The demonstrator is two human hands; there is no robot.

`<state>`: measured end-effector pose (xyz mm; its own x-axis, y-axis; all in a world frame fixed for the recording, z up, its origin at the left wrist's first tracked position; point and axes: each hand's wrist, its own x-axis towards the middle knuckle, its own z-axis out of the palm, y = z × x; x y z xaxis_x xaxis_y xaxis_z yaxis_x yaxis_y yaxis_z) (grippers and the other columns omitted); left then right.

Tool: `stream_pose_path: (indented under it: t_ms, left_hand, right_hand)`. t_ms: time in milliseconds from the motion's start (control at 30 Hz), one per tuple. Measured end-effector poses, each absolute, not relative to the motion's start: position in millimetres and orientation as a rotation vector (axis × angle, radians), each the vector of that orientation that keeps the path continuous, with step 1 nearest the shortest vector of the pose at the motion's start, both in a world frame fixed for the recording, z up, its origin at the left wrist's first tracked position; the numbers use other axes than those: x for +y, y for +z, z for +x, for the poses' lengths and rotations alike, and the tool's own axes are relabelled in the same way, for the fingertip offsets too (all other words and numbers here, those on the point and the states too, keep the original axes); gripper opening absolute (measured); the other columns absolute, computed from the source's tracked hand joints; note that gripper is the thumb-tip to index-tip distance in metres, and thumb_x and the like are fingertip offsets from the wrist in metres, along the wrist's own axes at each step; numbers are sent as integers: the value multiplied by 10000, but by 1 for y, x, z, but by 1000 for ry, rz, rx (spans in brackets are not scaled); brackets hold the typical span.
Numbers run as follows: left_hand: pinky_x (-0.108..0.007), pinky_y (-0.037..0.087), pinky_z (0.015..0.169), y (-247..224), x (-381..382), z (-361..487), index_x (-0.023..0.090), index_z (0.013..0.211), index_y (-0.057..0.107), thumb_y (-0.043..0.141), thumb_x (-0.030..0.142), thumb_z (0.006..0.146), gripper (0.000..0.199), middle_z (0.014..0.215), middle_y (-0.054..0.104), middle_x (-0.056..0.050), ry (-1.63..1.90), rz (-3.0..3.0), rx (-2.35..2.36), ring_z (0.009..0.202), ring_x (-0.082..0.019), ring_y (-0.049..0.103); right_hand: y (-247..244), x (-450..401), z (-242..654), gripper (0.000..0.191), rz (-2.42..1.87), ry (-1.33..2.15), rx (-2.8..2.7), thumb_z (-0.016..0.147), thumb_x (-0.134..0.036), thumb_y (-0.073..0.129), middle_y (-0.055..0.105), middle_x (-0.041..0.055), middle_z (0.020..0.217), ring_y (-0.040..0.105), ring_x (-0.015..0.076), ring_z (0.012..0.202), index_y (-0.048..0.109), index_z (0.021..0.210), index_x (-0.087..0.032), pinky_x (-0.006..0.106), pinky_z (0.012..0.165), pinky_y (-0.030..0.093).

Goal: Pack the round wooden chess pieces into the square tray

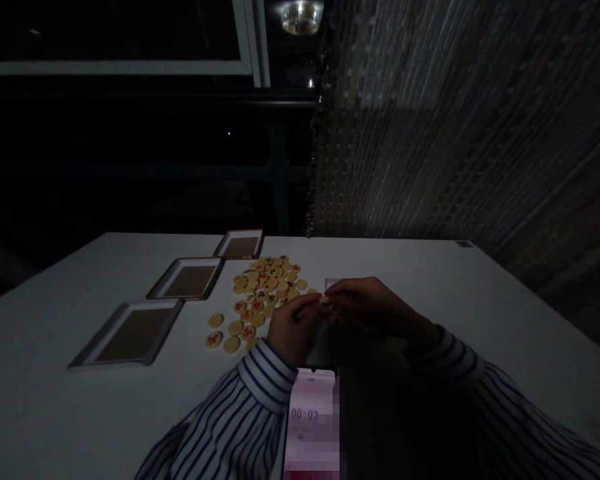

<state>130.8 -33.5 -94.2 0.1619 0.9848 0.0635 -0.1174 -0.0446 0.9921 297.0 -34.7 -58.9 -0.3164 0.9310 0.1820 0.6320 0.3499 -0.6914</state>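
Note:
Round wooden Chinese chess pieces [273,283] with red or black characters are spread in a loose pile, left of centre on the table. My right hand [375,303] reaches in with its fingers pinched at a Chinese chess piece [325,301]. Close beside it, my left hand [296,327] has its fingers curled together, their tips near that same piece; what they hold is hidden. Below the fingertips, a few more pieces lie in dim shadow. The pale rim of a tray [334,283] shows behind my right hand, which covers most of it.
Three shallow rectangular trays, a near one [135,333], a middle one [187,279] and a far one [239,244], run diagonally along the left of the white table [520,340]. A lit phone [310,420] lies below my hands. Behind the table hangs a strand curtain [405,133].

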Motion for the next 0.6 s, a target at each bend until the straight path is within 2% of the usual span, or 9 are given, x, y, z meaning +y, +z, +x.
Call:
stream_pose_path:
  t_ms: [267, 600]
  left_hand:
    - [-215, 503, 617, -97, -33, 133, 133, 814, 639, 696, 160, 527, 294, 739, 688, -52, 1147, 1106, 918, 658, -126, 630]
    - [-205, 485, 590, -89, -35, 133, 126, 787, 615, 691, 168, 534, 268, 684, 676, -41, 1111, 993, 936, 628, -115, 618]
  right_hand:
    - [-56, -36, 296, 225, -1369, 671, -2024, 784, -345, 524, 678, 25, 864, 609, 136, 778, 651, 886, -190, 239, 672, 459]
    - [-59, -35, 297, 205, -1344, 701, -2020, 774, -326, 537, 672, 22, 833, 607, 128, 746, 640, 888, -189, 240, 651, 463]
